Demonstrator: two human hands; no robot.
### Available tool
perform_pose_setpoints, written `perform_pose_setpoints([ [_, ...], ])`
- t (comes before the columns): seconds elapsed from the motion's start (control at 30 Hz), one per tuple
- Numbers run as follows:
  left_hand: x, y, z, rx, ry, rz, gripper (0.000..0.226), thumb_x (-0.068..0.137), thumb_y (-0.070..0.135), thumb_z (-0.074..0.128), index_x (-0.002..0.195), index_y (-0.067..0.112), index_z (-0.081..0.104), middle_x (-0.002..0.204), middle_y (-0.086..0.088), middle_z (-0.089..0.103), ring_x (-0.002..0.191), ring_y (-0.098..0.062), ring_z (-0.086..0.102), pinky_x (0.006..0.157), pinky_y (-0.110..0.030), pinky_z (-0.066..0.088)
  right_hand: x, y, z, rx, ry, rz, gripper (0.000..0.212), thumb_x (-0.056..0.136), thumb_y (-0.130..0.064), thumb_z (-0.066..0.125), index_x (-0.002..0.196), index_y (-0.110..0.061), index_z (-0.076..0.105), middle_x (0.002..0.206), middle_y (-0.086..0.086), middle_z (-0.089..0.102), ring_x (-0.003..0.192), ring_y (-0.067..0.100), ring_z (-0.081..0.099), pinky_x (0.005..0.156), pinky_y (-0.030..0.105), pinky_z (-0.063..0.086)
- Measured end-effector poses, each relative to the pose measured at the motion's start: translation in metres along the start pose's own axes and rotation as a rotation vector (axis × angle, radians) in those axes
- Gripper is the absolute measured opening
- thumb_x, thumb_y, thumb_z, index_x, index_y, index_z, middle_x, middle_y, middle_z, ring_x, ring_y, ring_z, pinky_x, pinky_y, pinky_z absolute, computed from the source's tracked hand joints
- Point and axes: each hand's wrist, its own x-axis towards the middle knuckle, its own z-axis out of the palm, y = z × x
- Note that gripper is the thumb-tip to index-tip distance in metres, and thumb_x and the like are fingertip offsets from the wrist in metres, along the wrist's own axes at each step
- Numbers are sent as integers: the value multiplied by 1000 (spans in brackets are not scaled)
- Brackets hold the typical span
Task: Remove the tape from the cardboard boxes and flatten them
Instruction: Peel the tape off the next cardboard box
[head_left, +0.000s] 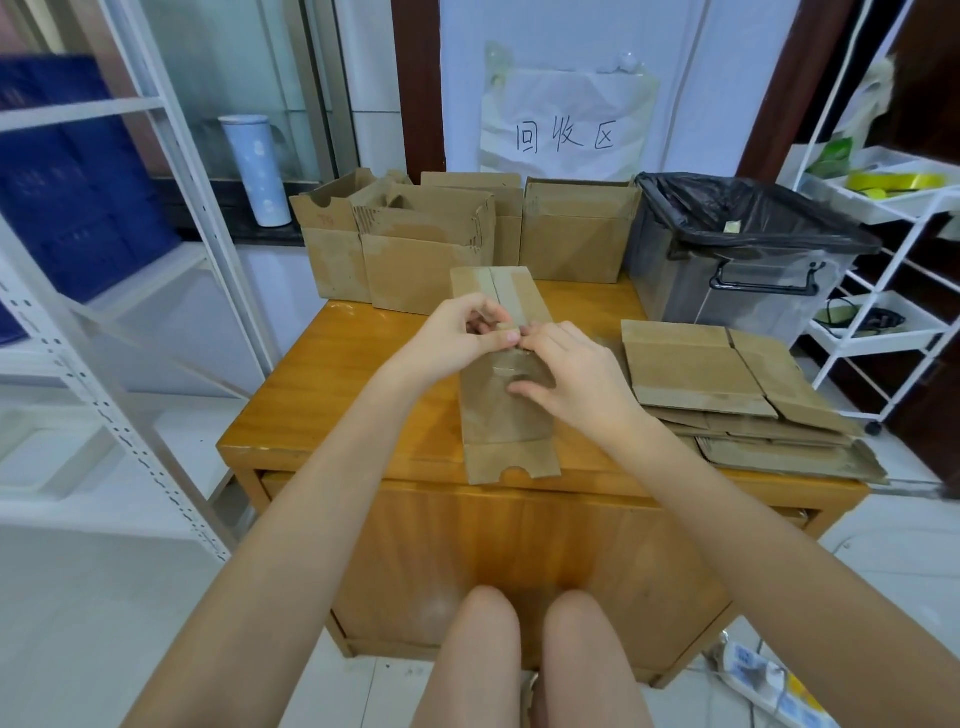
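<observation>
A flattened cardboard box (504, 421) lies lengthwise in the middle of the wooden table (332, 395). A strip of clear tape (511, 364) crosses its middle, partly lifted and crinkled. My left hand (462, 332) pinches the tape's end between thumb and fingers above the box. My right hand (566, 369) touches the same tape end with its fingertips while its other fingers press on the cardboard. Several upright open boxes (426, 254) stand along the table's far edge. A stack of flattened boxes (727, 389) lies at the right.
A grey bin with a black liner (737, 260) stands at the table's back right. A white wire cart (883, 218) is further right, a white metal shelf (130, 260) with blue crates at the left. A power strip (763, 680) lies on the floor.
</observation>
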Motion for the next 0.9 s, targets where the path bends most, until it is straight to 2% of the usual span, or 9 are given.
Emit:
perform_pose_setpoints([
  [0.07, 0, 0, 1, 1, 1, 1, 18, 86, 14, 71, 100, 7, 63, 92, -3, 61, 78, -10, 50, 75, -17, 45, 3, 4, -1, 36, 21, -11, 34, 71, -22, 82, 98, -7, 69, 102, 8, 70, 90, 29, 64, 66, 39, 57],
  [0.2, 0, 0, 0, 2, 3, -5, 18, 86, 14, 70, 100, 6, 63, 89, -1, 60, 77, -9, 50, 73, -15, 44, 12, 9, -11, 104, -45, -44, 18, 81, -18, 71, 95, -7, 71, 98, 8, 71, 87, 31, 64, 74, 44, 55],
  [0.43, 0, 0, 1, 6, 0, -10, 16, 88, 16, 68, 100, 8, 62, 87, 2, 57, 77, -9, 49, 73, -16, 44, 19, 11, -21, 54, -165, -101, 17, 91, -12, 60, 103, -4, 70, 98, 12, 71, 91, 32, 64, 78, 49, 54],
  [0.53, 0, -1, 1, 0, -1, -17, 15, 89, 17, 67, 100, 8, 61, 85, 4, 57, 76, -8, 48, 74, -18, 43, 17, 9, -31, 55, -178, -89, 33, 94, -33, 54, 113, -10, 68, 111, 6, 70, 101, 26, 65, 78, 45, 55],
  [0.6, 0, 0, 2, 1, 2, -27, 14, 90, 17, 66, 100, 9, 61, 85, 4, 56, 76, -8, 48, 75, -18, 44, 16, 5, -32, -40, -221, -26, 54, 84, -58, 56, 118, -17, 64, 114, 0, 67, 103, 19, 62, 74, 38, 54],
  [0.63, 0, 1, 2, -1, 3, -28, 13, 90, 16, 66, 100, 9, 60, 85, 4, 56, 76, -8, 48, 75, -17, 44, 17, 0, -30, -111, -235, 5, 57, 81, -61, 60, 119, -18, 62, 111, -2, 66, 103, 18, 60, 72, 34, 51],
  [0.73, -1, 2, 2, -3, 9, -19, 11, 90, 14, 65, 99, 9, 60, 81, 5, 55, 73, -6, 47, 70, -11, 44, 21, -14, -21, -161, -167, 41, 46, 80, -49, 69, 109, -14, 62, 102, 2, 65, 95, 21, 59, 64, 29, 39],
  [0.8, -2, 3, 1, -5, 8, -13, 11, 90, 13, 65, 99, 8, 60, 81, 4, 56, 73, -6, 48, 70, -11, 44, 23, -12, -21, -100, -137, 50, 38, 81, -43, 72, 102, -13, 66, 94, 3, 67, 88, 23, 61, 64, 30, 40],
  [0.9, -2, 2, 1, 2, 1, -12, 14, 90, 15, 66, 100, 7, 61, 85, 3, 56, 76, -8, 49, 74, -17, 45, 28, -7, -30, -37, -206, 45, 27, 87, -39, 66, 93, -14, 70, 86, 3, 69, 82, 23, 63, 66, 32, 43],
])
